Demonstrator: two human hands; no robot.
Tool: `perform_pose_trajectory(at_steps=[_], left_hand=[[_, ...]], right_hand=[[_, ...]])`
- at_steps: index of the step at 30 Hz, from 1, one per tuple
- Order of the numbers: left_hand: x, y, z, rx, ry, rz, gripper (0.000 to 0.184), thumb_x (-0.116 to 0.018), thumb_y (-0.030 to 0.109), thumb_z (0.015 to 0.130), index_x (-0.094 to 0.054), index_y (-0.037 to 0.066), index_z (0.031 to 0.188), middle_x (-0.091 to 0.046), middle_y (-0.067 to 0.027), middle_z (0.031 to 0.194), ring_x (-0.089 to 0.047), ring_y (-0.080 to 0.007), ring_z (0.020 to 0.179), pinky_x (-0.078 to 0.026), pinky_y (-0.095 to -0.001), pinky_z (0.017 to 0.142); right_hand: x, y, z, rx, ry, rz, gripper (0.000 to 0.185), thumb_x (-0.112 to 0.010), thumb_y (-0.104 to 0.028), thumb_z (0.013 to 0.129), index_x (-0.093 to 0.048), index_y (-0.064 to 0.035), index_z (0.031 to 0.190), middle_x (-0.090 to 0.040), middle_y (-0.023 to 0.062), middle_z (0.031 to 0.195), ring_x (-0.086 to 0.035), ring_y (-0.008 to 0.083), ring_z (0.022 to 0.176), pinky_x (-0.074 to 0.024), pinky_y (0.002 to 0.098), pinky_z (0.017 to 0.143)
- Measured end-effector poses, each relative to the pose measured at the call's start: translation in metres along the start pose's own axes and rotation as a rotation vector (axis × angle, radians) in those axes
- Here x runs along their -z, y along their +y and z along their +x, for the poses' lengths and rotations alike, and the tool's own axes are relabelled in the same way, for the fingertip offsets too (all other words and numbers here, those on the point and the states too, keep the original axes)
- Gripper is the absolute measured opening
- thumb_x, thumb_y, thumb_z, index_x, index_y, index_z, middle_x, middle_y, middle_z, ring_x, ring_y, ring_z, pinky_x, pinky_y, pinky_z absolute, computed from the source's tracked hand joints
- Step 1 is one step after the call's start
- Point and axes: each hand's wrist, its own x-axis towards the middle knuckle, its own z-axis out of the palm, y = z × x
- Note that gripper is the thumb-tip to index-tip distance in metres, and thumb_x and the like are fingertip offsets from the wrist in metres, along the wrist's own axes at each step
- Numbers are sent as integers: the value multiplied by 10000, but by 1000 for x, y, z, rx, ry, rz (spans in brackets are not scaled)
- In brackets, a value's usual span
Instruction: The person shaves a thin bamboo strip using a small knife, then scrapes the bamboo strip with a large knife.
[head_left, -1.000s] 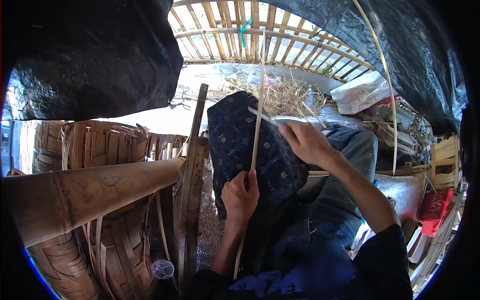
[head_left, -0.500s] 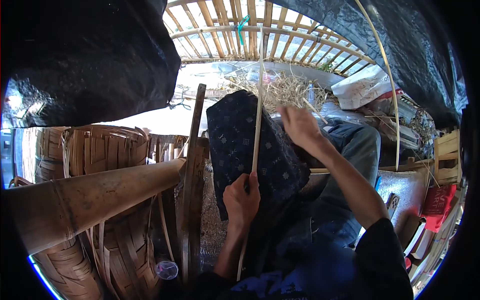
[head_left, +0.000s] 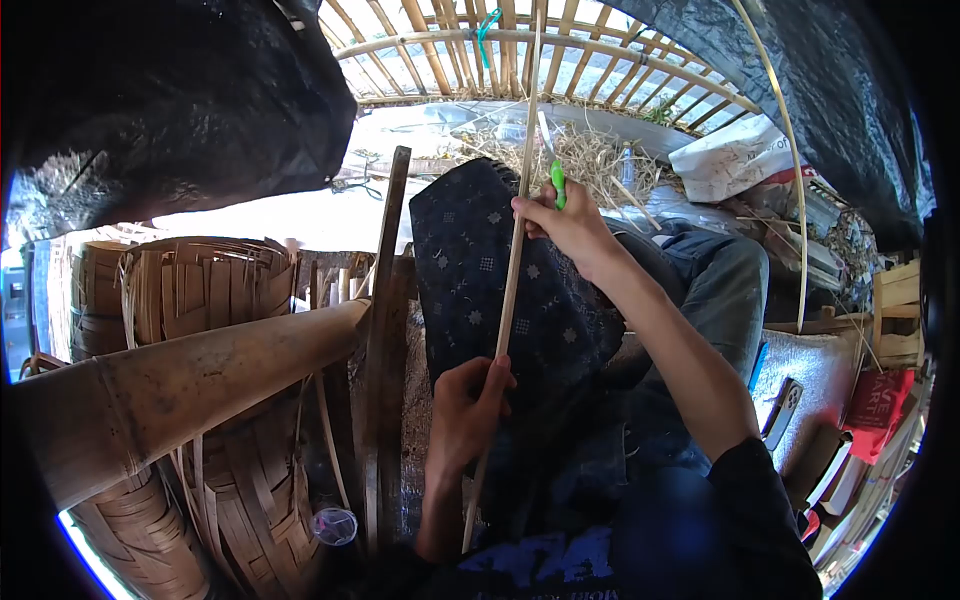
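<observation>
- A dark cloth (head_left: 470, 260) with pale square and star motifs lies draped in the middle of the view.
- A long, thin bamboo strip (head_left: 509, 290) runs lengthwise over the cloth, slightly tilted, its upper part reaching beyond the cloth's far edge and its lower end past the near side.
- The left hand (head_left: 470, 408) is at the cloth's near part, its fingers closed on the strip, with the thumb laid along it.
- The right hand (head_left: 572, 225) is over the cloth's far right part; thumb and fingers pinch the strip there.
- The same right hand also holds a green-handled knife (head_left: 558, 185), blade pointing away beyond the cloth's far edge, just beside the strip; whether blade and strip touch is hard to tell.
- Left of the cloth stand a wooden post (head_left: 388, 320), then a thick bamboo pole (head_left: 220, 375) and woven baskets (head_left: 205, 290).
- Beyond the cloth lie loose straw (head_left: 590, 160) and a slatted bamboo fence (head_left: 480, 50).
- Well right of the cloth are a phone (head_left: 782, 412) and a red bag (head_left: 878, 410).
</observation>
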Motion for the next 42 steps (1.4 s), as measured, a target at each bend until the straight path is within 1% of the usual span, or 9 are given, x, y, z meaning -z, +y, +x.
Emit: perform_pose_trajectory(at_steps=[3, 6, 9, 18, 20, 29, 32, 39, 42], left_hand=[[1, 1, -3, 34, 20, 105, 358, -553, 273, 942, -634, -20, 753, -530, -39, 520, -524, -76, 487, -372, -248, 465], [-8, 2, 4, -22, 89, 185, 359, -556, 266, 939, -639, -20, 738, -546, -61, 509, -539, -94, 466, -383, -261, 459], [-13, -2, 8, -36, 131, 225, 356, -555, 255, 936, -640, -22, 731, -574, -88, 516, -573, -126, 462, -396, -275, 456], [-20, -9, 9, -85, 183, 300, 322, -566, 220, 921, -633, -32, 732, -629, -138, 596, -645, -202, 536, -437, -320, 499], [-23, -15, 8, -190, 239, 292, 358, -573, 241, 923, -616, -34, 698, -516, -64, 482, -502, -97, 432, -335, -285, 429], [-27, -21, 5, -196, 244, 235, 351, -587, 244, 920, -630, -35, 712, -505, -47, 476, -478, -80, 434, -327, -275, 432], [-26, -16, 1, -106, 188, 282, 326, -582, 230, 916, -648, -41, 747, -629, -131, 597, -625, -182, 530, -427, -315, 506], [-23, -19, -3, -96, 166, 253, 318, -593, 225, 910, -648, -30, 729, -606, -126, 562, -585, -153, 480, -384, -302, 465], [-19, -17, -1, -48, 174, 226, 308, -600, 231, 906, -648, -11, 721, -587, -120, 536, -585, -163, 465, -382, -297, 446]], right_hand=[[3, -3, -5, 20, -11, -87, 289, -681, -163, 866, -450, -64, 724, -607, 56, 718, -616, 138, 658, -515, 278, 602], [17, -8, -31, 67, -86, -672, 453, -468, -398, 972, -568, 16, 815, -528, 122, 574, -551, 188, 522, -404, 370, 488], [25, -7, -86, 382, -222, -765, 427, -470, -376, 971, -562, -8, 775, -524, 142, 521, -561, 256, 464, -419, 395, 476], [27, 0, -118, 376, -350, -1137, 458, -488, -409, 949, -542, -33, 694, -556, 171, 511, -602, 364, 504, -494, 451, 470], [25, 1, -116, 356, -345, -1148, 467, -484, -419, 949, -551, -34, 694, -561, 170, 514, -607, 362, 506, -497, 447, 469], [17, 13, -106, 312, -281, -1219, 497, -479, -435, 949, -569, -28, 679, -581, 187, 536, -623, 365, 524, -513, 446, 470], [17, 18, -85, 352, -220, -1225, 492, -478, -421, 953, -564, -27, 671, -583, 193, 540, -623, 369, 524, -511, 446, 461], [31, 21, -15, 498, -59, -1268, 476, -468, -390, 968, -545, -19, 681, -552, 169, 495, -575, 346, 433, -442, 433, 372], [29, 0, -22, 481, -29, -1130, 403, -481, -328, 969, -546, -4, 739, -534, 172, 505, -571, 365, 474, -448, 441, 448]])
